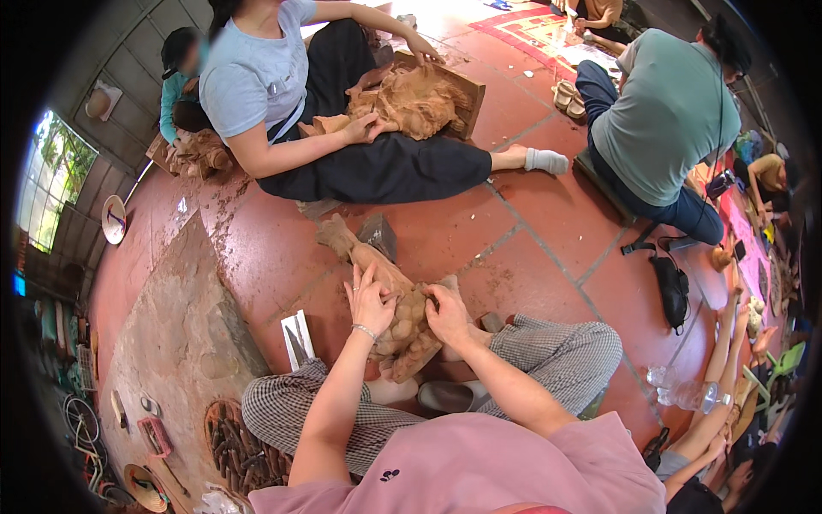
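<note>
A brown wood carving (402,330) with rounded, knobbly relief lies tilted between my crossed legs, its long narrow end reaching away to the upper left. On its left side my left hand (372,307) grips it, index finger stretched along the surface and thumb toward the middle. My right hand (449,315) is closed at the right edge, bent fingertips and thumb pressed to the relief. Whether a small piece sits under those fingertips is hidden. Just beyond the carving, a dark grey block (378,236) stands against its narrow end.
By my left knee lies a white tray (289,343) with slim tools. Further left are a large stone slab (184,317) and a round basket of tool handles (244,445). Ahead, a seated person holds another carving (415,103). At right are a black pouch (670,287) and plastic bottle (698,396).
</note>
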Action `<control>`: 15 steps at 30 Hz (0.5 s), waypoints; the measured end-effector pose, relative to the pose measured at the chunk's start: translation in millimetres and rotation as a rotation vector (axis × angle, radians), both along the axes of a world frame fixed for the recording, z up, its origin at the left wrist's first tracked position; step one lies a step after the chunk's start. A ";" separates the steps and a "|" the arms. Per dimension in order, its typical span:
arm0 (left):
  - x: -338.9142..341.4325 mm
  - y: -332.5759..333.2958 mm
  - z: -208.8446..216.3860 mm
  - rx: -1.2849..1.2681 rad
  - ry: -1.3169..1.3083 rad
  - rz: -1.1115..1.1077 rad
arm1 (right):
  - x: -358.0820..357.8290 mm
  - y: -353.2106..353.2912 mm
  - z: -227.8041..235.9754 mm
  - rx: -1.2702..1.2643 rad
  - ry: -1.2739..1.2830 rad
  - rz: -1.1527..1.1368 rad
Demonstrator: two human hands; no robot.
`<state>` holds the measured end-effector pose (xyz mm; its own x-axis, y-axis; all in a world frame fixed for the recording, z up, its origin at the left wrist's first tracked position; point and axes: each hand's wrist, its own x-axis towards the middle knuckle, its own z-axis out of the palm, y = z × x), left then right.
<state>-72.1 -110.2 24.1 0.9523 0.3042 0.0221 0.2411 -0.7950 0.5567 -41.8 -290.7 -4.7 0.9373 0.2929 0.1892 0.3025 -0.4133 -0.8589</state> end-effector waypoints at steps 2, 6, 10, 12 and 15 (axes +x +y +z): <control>7.1 -1.7 -4.5 0.065 -0.046 0.044 | 2.3 3.1 -1.3 0.009 -0.009 0.007; 18.4 -8.9 -16.9 0.152 -0.074 0.060 | 3.0 3.4 1.4 0.036 -0.027 0.007; 6.7 -9.7 -9.6 0.092 -0.061 0.053 | 1.3 0.8 2.9 0.014 -0.008 -0.005; 3.8 -6.5 -11.7 0.113 -0.066 0.050 | 1.2 2.7 2.0 0.003 -0.002 -0.010; 21.3 -5.0 -15.4 0.138 -0.079 0.070 | 2.3 4.1 -2.5 0.023 -0.010 0.009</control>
<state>-50.8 -115.1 8.7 0.9224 0.3590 0.1421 0.2588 -0.8480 0.4624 -39.5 -286.6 -7.2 0.9328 0.2965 0.2049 0.3142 -0.3907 -0.8652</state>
